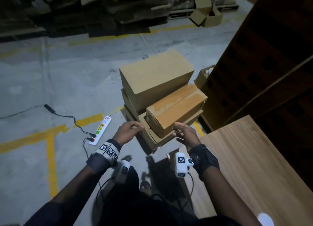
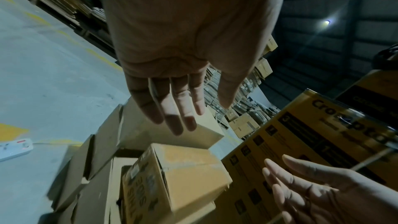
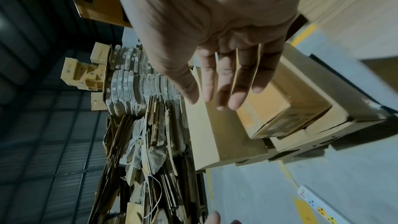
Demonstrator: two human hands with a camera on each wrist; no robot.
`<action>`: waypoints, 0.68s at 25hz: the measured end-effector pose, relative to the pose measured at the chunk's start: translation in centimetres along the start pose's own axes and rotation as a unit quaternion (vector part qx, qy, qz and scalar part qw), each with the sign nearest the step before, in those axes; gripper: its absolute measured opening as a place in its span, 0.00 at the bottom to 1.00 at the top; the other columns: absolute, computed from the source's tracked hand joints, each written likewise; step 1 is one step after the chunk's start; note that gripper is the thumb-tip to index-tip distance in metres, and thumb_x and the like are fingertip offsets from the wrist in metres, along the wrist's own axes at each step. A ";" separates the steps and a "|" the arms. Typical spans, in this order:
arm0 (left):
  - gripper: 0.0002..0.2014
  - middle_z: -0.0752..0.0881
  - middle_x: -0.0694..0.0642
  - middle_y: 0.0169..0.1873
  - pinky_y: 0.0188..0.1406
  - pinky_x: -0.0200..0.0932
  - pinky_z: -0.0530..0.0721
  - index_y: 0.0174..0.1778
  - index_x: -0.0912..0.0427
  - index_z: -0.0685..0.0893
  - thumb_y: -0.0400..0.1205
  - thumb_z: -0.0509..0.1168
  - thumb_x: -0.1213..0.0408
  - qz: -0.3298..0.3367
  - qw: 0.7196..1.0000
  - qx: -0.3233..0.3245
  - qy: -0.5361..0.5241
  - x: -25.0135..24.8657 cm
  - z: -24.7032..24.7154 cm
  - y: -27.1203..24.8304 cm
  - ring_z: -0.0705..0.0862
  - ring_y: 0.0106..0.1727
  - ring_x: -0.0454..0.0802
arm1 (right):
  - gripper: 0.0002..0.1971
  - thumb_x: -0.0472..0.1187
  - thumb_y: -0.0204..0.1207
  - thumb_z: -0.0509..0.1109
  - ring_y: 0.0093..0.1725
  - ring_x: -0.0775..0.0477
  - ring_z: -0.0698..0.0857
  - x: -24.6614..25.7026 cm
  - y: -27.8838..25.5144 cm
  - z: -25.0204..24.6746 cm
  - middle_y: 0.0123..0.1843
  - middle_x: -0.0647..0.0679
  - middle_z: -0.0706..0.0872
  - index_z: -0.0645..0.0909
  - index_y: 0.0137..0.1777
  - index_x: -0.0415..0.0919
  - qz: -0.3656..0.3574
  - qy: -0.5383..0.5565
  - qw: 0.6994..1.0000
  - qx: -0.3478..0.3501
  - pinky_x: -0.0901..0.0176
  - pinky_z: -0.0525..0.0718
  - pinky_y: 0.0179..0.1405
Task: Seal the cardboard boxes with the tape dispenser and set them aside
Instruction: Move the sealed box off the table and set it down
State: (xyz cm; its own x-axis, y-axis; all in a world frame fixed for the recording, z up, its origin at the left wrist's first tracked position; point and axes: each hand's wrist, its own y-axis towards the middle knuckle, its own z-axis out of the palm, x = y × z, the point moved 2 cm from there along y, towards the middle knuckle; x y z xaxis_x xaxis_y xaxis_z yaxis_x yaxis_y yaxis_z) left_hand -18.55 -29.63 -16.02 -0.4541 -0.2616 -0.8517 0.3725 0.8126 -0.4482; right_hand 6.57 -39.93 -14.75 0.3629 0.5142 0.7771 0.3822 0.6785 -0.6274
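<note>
A stack of cardboard boxes stands on the floor ahead. A small taped box [image 1: 176,110] [image 2: 185,176] [image 3: 286,105] lies on top at the near end. A larger plain box [image 1: 155,76] [image 2: 206,130] [image 3: 213,130] sits behind it. My left hand [image 1: 130,130] [image 2: 178,101] hovers open just left of the small box, holding nothing. My right hand [image 1: 184,132] [image 3: 224,81] [image 2: 305,192] hovers open just right of it, fingers spread, empty. Neither hand touches the box. No tape dispenser is in view.
A wooden table top [image 1: 257,166] lies at my right. Tall printed cartons [image 1: 264,59] [image 2: 318,135] stand right of the stack. A white power strip [image 1: 101,130] with cables lies on the floor at left. Flattened cardboard piles [image 1: 101,10] [image 3: 150,159] line the back.
</note>
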 end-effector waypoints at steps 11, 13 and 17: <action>0.03 0.92 0.60 0.50 0.60 0.60 0.90 0.48 0.57 0.90 0.83 0.75 0.62 -0.021 0.998 0.055 0.018 -8.3 -13.5 32.6 0.92 0.54 0.61 | 0.07 0.41 0.81 0.74 0.46 0.46 0.88 9.2 21.4 13.9 0.53 0.46 0.92 0.88 0.57 0.43 0.048 0.060 0.991 -0.113 0.57 0.84 0.44; 0.04 0.93 0.57 0.49 0.62 0.63 0.89 0.46 0.53 0.91 0.82 0.76 0.58 -0.024 0.996 0.058 0.070 -8.7 -16.1 38.3 0.92 0.53 0.59 | 0.06 0.41 0.81 0.75 0.45 0.45 0.87 10.1 25.2 16.2 0.51 0.46 0.91 0.88 0.55 0.43 0.075 0.079 0.984 -0.140 0.56 0.84 0.42; 0.10 0.93 0.54 0.51 0.61 0.55 0.89 0.48 0.51 0.91 0.77 0.75 0.50 -0.038 0.986 0.032 0.161 -10.4 -19.0 46.9 0.91 0.55 0.57 | 0.17 0.48 0.77 0.77 0.47 0.43 0.82 9.4 32.5 18.2 0.47 0.42 0.83 0.82 0.55 0.35 0.130 0.048 0.969 -0.202 0.49 0.85 0.45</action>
State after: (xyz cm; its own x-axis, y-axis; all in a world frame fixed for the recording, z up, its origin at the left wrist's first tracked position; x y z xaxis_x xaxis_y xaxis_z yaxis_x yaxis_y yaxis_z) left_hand -11.73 21.14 -22.99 -0.7124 -0.1333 -0.6890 0.3725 0.7603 -0.5322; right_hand 6.93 -3.54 -26.90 0.5619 0.5762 0.5935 0.5617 0.2609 -0.7851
